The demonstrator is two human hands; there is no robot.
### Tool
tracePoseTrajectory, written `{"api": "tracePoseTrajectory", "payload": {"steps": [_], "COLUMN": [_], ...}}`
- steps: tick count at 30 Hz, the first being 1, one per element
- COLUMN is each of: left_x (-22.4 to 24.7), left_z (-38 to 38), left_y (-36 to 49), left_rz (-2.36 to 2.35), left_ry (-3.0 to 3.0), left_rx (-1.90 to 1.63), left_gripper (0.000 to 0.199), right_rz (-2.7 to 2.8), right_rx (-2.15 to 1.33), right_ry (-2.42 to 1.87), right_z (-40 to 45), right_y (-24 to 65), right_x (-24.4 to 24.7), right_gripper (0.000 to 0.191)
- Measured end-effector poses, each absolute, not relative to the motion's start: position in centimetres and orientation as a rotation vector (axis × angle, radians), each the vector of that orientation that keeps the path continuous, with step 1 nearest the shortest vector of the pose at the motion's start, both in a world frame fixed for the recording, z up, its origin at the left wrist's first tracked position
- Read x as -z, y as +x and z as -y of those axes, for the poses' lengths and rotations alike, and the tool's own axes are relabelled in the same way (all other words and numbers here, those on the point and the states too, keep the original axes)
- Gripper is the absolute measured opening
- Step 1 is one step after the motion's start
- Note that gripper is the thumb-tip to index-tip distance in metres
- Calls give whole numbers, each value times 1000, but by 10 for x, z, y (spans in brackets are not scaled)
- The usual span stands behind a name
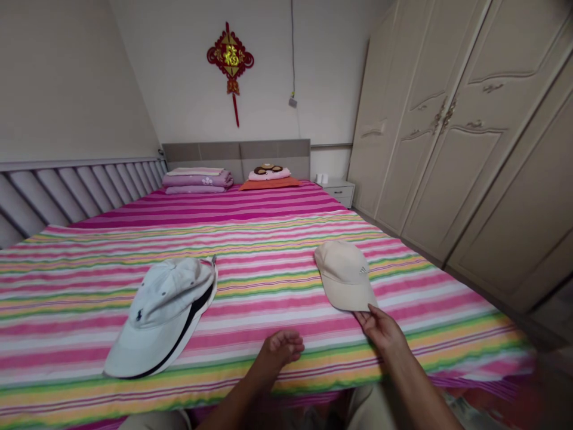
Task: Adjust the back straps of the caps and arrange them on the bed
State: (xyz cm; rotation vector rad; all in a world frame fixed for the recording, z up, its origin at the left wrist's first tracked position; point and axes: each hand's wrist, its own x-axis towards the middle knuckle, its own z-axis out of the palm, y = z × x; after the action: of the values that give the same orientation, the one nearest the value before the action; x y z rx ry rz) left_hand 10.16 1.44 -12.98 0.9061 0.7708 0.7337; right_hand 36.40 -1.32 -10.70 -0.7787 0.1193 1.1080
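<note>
My right hand (pixel 380 331) reaches the lower edge of a beige baseball cap (pixel 344 276), its fingertips at the rim of the brim; I cannot tell whether they grip it. The cap lies upside-down-free on its crown side, tilted toward me, on a striped bedsheet (pixel 268 298). My left hand (pixel 280 349) hangs loosely curled just above the sheet's near part, holding nothing. To its left lies a pale blue cap (pixel 161 316) with a dark-trimmed brim and a small dark logo, apart from both hands.
The bed stretches away to a grey headboard (pixel 237 158), with folded purple bedding (pixel 197 180) and an orange-and-pink folded pile (pixel 268 178) at its far end. A cream wardrobe (pixel 452 125) stands along the right side, and a padded slatted wall panel (pixel 76 197) runs along the left.
</note>
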Motion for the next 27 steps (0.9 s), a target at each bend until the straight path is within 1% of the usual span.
{"api": "tracePoseTrajectory", "payload": {"steps": [6, 17, 27], "left_x": [133, 136, 138], "left_z": [-13, -15, -15], "left_y": [102, 101, 101], "left_rz": [-747, -721, -694], "left_ry": [935, 924, 928], "left_rx": [-756, -759, -766], "left_gripper": [32, 32, 31], "right_rz": [-146, -120, -128], "right_rx": [-1117, -1141, -1137], "right_ry": [-829, -871, -981], "right_z": [16, 23, 25], "right_y": [367, 375, 377], "right_x": [112, 107, 106], "right_gripper": [38, 37, 30]}}
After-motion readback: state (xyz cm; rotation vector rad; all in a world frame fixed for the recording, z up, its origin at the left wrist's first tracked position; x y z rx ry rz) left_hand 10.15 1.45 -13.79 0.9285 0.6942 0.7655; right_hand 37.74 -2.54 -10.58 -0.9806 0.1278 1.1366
